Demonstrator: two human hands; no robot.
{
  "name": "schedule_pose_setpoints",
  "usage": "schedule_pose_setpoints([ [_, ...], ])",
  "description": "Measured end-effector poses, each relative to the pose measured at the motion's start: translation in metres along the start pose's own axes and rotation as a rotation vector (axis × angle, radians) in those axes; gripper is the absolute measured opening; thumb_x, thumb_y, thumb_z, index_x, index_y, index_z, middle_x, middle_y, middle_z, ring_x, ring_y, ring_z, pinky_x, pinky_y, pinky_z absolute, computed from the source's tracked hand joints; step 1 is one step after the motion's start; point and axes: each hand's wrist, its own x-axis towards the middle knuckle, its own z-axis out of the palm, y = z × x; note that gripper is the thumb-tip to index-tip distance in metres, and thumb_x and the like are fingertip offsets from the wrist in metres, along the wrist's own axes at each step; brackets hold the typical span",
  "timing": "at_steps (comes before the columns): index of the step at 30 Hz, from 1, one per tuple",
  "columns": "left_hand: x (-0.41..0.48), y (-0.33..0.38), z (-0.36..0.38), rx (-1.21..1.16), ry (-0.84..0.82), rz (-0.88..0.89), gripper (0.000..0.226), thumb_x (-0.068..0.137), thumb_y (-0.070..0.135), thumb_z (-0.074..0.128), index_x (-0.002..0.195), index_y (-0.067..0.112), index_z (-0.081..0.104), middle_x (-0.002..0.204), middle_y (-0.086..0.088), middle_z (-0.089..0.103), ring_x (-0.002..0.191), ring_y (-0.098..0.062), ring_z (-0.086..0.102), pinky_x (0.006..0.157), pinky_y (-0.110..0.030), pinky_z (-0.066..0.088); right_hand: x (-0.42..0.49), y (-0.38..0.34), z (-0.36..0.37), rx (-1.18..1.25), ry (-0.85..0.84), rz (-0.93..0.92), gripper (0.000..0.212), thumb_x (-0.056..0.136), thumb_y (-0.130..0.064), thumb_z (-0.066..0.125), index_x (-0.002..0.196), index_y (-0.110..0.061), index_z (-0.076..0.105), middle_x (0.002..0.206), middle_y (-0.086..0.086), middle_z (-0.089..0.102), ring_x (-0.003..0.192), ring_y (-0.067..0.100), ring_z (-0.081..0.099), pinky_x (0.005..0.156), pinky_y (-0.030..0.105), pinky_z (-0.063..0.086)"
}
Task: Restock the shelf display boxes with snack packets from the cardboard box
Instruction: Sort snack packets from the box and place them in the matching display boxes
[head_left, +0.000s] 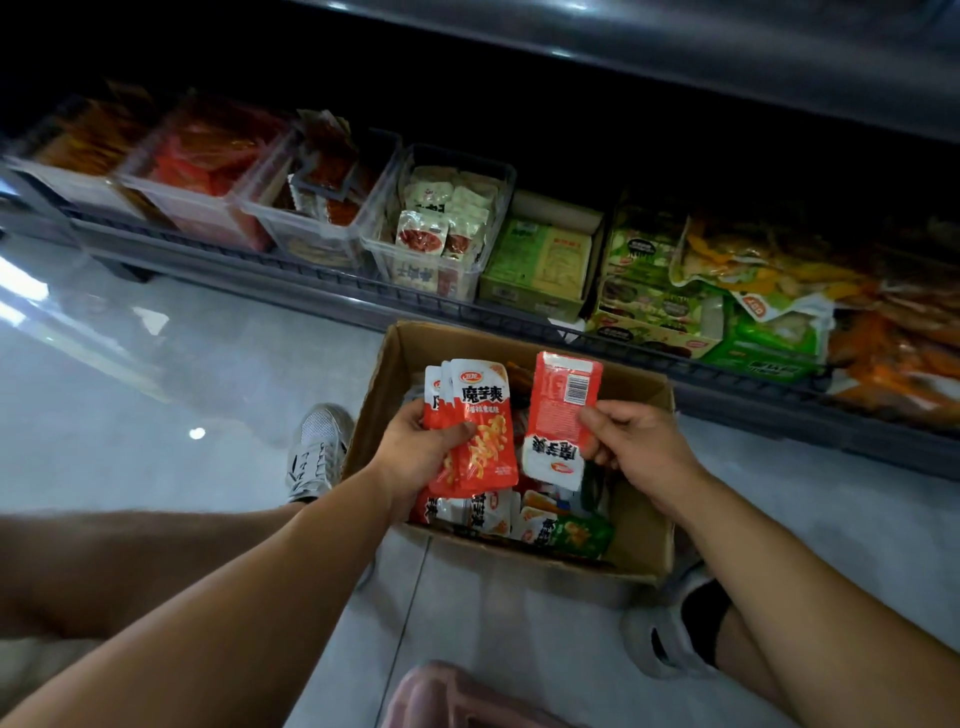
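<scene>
Left hand (415, 447): grips a stack of red packets (480, 431) over the cardboard box (641, 519).
Right hand (641, 441): pinches a single packet (558, 415) by its side edge.
Handling: probably light, limp, slick; hold across the middle.
Display boxes (436, 223): on the shelf (311, 283) beyond.

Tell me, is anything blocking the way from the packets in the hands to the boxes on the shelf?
Nothing visible does. The left hand holds a stack of red packets and the right hand one packet, both above the cardboard box. The shelf boxes are open on top, behind only a low rail.
</scene>
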Motion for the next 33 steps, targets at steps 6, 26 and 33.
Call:
schedule_pose_setpoints([
  [6, -0.002, 0.004, 0.004, -0.053, -0.083, -0.049, 0.043, 0.090, 0.012, 0.077, 0.129, 0.014, 0.060, 0.112, -0.013, 0.077, 0.097, -0.034, 0.077, 0.087, -0.053, 0.061, -0.001, -0.010, -0.007, 0.314, -0.056, 0.108, 0.028, 0.105, -0.018, 0.045, 0.119, -0.011, 0.069, 0.111, 0.008, 0.075, 0.093, 0.030, 0.074, 0.073, 0.034, 0.054],
  [26, -0.071, 0.117, 0.071, -0.038, -0.228, 0.281, 0.027, 0.104, 0.038, 0.055, 0.128, 0.026, 0.060, 0.116, -0.011, 0.076, 0.106, -0.032, 0.074, 0.098, -0.058, 0.056, -0.032, -0.137, -0.009, 0.222, -0.117, -0.055, 0.023, 0.097, -0.029, 0.064, 0.118, -0.018, 0.065, 0.101, 0.002, 0.078, 0.092, 0.017, 0.075, 0.088, 0.040, 0.059],
  [33, -0.116, 0.217, 0.094, 0.129, -0.136, 0.657, 0.032, 0.085, 0.058, 0.063, 0.115, 0.046, 0.058, 0.132, -0.006, 0.064, 0.119, -0.025, 0.066, 0.106, -0.052, 0.051, -0.043, -0.243, -0.040, 0.243, 0.019, -0.353, 0.019, 0.092, -0.013, 0.070, 0.111, -0.013, 0.066, 0.094, 0.006, 0.078, 0.086, 0.025, 0.076, 0.082, 0.046, 0.061],
])
